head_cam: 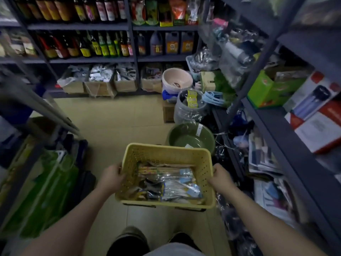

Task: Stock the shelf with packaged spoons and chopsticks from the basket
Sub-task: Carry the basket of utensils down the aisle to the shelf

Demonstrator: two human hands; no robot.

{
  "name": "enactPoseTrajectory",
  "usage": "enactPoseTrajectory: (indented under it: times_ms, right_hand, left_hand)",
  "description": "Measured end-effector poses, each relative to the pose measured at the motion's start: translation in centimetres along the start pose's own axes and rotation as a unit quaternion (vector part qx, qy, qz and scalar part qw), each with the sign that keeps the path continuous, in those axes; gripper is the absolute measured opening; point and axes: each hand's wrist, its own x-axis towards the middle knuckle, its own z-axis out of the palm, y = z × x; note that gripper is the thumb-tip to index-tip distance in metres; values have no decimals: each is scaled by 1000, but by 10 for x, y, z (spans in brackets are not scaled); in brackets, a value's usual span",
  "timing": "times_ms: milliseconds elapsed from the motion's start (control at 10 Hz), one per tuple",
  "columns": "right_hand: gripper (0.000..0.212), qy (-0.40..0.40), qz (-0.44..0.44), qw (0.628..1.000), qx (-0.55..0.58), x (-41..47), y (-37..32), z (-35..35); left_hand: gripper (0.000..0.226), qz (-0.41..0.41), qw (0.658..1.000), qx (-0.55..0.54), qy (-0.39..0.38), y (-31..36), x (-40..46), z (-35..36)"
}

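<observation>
In the narrow aisle between the dark metal shelving units, a person stands over a pale tiled floor (114, 115) holding a yellow perforated plastic basket (164, 154) out in front at about waist height. The left hand (112, 177) is wrapped around the basket's left rim, fingers clasping the edge, and the right hand (220, 177) grips the right rim the same way, so both hands carry it clear of the floor.

Inside the basket lie the goods: clear plastic packs of spoons with blue card labels (181, 187) fill the middle and right side, and long packs of chopsticks with colourful printed wrappers (149, 170) sit toward the far left, partly under the spoon packs. How many packs there are I cannot tell.

Just beyond the basket's far right corner, an olive green round plastic basin (191, 139) rests on the floor. Behind that stands a stack of clear wrapped containers with a yellow label (191, 106), and further back a stack of cream-coloured plastic basins (176, 79).

The grey shelf on the right (276, 130) runs beside the person's right arm, crowded with boxed goods, a green carton (267, 91) and loose plastic-wrapped packs. Along the back wall, shelves hold rows of sauce bottles (103, 45), with open cardboard boxes (99, 85) on the floor beneath.
</observation>
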Motion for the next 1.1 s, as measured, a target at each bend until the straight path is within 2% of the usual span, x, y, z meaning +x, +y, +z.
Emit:
enactPoseTrajectory:
  times_ms: [200,300,400,500,600,700,800,900,1100]
  right_hand:
    - [19,22,48,997,65,129,-68,13]
    - [23,50,93,992,75,194,-97,32]
    - [25,64,153,983,82,220,-118,40]
    - [11,92,210,970,84,262,-126,44]
    - [14,89,275,954,76,286,-120,48]
    - [20,139,349,914,154,300,-89,55]
    - [16,205,451,813,307,310,-53,59]
    - [16,261,499,715,415,321,-30,55]
    - [20,294,554,640,444,350,31,86]
  left_hand:
    - [37,27,996,68,-59,23,179,-20]
    - [34,55,986,102,-118,42,287,-30]
    - [32,79,978,103,-160,70,349,-36]
    - [34,128,961,145,-197,114,420,-36]
    - [35,192,933,199,-231,166,468,-24]
    - [40,252,896,216,-294,215,490,6]
    - [32,319,864,222,-322,258,504,50]
    - [27,352,841,242,-331,292,515,103]
    - [26,416,782,308,-346,297,547,208]
